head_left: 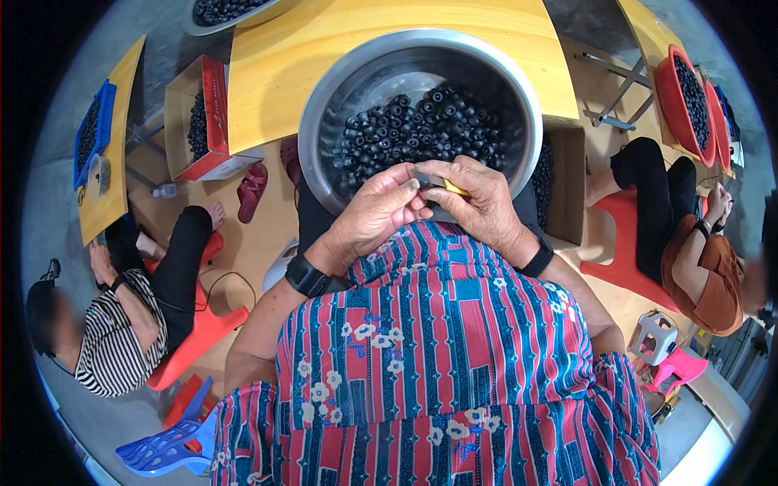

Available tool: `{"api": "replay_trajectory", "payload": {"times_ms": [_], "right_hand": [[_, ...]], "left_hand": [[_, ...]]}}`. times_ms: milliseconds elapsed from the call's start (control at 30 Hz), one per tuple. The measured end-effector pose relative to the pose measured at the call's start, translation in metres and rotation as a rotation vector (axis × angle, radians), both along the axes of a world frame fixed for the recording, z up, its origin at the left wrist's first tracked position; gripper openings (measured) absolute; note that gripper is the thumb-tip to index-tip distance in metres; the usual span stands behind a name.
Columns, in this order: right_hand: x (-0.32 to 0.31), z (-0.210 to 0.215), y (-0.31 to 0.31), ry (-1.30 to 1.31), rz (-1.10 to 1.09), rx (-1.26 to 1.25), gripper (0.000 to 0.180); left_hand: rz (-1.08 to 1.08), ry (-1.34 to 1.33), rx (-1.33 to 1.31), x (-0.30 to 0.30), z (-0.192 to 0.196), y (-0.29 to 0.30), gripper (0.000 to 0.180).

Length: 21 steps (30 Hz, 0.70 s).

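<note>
My left hand [374, 209] is closed, thumb and fingers pinching a small dark piece [420, 180] that is partly hidden. Pressed up beside it, my right hand [480, 202] grips a small tool with a yellow handle [455, 188]; its short grey end meets the dark piece between my fingertips. Whether that end is a blade I cannot tell. Both hands are over the near rim of a large metal bowl [399, 79]. Many small black ring-like parts [429, 125] lie heaped inside the bowl, each with a round opening where its top shows.
A yellow table [271, 77] extends behind the bowl. Cardboard boxes of black parts stand left [212, 121] and right [571, 190]. Seated people are at left [121, 324] and right [705, 275]. Beyond are a blue tray [105, 121] and a red basin [673, 97]. Red slippers [252, 193] lie on the floor.
</note>
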State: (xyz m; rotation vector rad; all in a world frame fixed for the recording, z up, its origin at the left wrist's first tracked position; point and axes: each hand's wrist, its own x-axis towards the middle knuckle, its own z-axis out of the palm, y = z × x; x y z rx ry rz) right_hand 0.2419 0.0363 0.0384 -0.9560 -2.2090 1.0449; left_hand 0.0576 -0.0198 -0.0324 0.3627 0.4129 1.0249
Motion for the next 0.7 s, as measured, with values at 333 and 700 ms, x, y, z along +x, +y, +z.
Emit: {"api": "replay_trajectory", "payload": {"times_ms": [333, 700], "right_hand": [[0.004, 0.008, -0.003, -0.026, 0.054, 0.089, 0.028], [0.002, 0.001, -0.001, -0.015, -0.067, -0.135, 0.027]], "left_hand": [[0.047, -0.080, -0.046, 0.000, 0.003, -0.001, 0.026], [0.190, 0.364, 0.196, 0.004, 0.007, 0.003, 0.019]]}}
